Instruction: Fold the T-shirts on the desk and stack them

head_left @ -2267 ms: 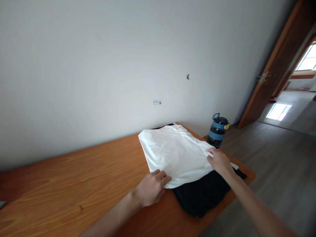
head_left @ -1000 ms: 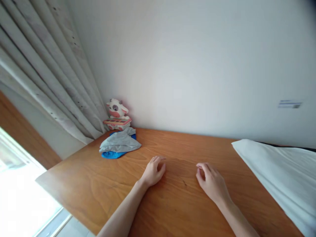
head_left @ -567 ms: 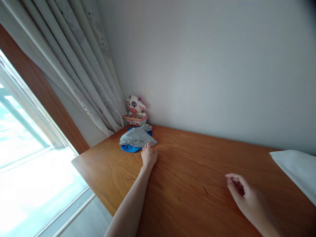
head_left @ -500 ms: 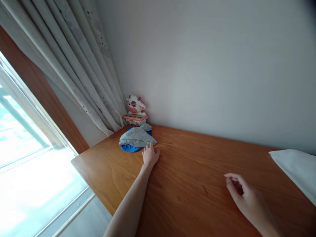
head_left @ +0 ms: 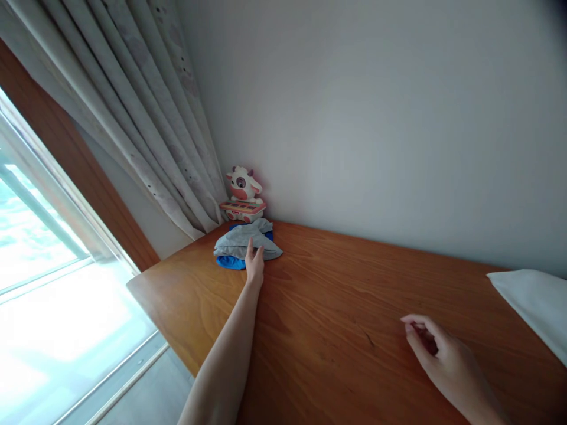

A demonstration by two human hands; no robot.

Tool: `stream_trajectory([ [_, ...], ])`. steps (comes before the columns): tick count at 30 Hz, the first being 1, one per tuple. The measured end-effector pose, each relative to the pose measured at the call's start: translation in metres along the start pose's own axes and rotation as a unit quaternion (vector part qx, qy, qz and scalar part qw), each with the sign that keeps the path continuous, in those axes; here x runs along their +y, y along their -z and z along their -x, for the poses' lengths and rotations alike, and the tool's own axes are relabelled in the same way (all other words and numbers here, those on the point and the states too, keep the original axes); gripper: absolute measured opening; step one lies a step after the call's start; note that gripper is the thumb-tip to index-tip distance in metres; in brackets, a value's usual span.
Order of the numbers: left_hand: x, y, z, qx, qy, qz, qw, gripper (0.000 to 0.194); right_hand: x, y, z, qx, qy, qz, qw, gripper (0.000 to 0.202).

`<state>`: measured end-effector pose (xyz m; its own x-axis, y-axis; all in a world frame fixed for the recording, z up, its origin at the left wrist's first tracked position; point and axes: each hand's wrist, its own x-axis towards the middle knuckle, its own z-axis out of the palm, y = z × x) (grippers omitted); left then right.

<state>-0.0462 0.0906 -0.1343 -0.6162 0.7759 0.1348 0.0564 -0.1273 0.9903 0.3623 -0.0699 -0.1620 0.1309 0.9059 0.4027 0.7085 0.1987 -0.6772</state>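
A rumpled gray cloth lies over a blue cloth at the far left of the wooden tabletop, where the left hand, a moment ago nearer the right corner, has shifted left over the near edge, putting this pair at the center of the work. Forefinger and thumb stand apart; I can't tell whether the hand grips fabric. The right hand, loosely curled with nothing visible inside, is near right. A toy cow sits beyond.
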Motion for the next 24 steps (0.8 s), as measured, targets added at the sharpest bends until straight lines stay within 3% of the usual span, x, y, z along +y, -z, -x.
stream_trajectory([
  [5,0.01,-0.002,0.0,-0.014,0.024,0.136,0.99,0.064,0.003,-0.001,-0.002,-0.005,-0.004,-0.004,1.0,0.031],
  [10,0.034,-0.015,0.025,-0.062,0.021,0.22,0.973,0.065,0.006,-0.002,-0.003,-0.012,-0.004,0.0,1.0,0.031],
  [14,0.046,-0.03,0.07,-0.208,-0.029,0.218,0.953,0.065,0.005,-0.004,-0.002,-0.009,-0.002,-0.006,1.0,0.034],
  [17,0.049,-0.038,0.112,-0.371,-0.073,0.084,0.922,0.069,0.002,-0.006,-0.002,0.015,0.007,-0.015,1.0,0.048],
  [19,0.047,-0.041,0.138,-0.478,-0.155,-0.03,0.864,0.069,0.001,-0.009,-0.001,0.04,0.033,-0.004,0.999,0.063],
  [20,0.046,-0.042,0.15,-0.521,-0.222,-0.084,0.82,0.067,0.001,-0.01,0.0,0.049,0.051,0.006,0.997,0.071],
  [24,0.04,-0.044,0.189,-0.616,-0.491,-0.211,0.578,0.058,0.003,-0.014,0.005,0.015,0.122,0.052,0.991,0.085],
])
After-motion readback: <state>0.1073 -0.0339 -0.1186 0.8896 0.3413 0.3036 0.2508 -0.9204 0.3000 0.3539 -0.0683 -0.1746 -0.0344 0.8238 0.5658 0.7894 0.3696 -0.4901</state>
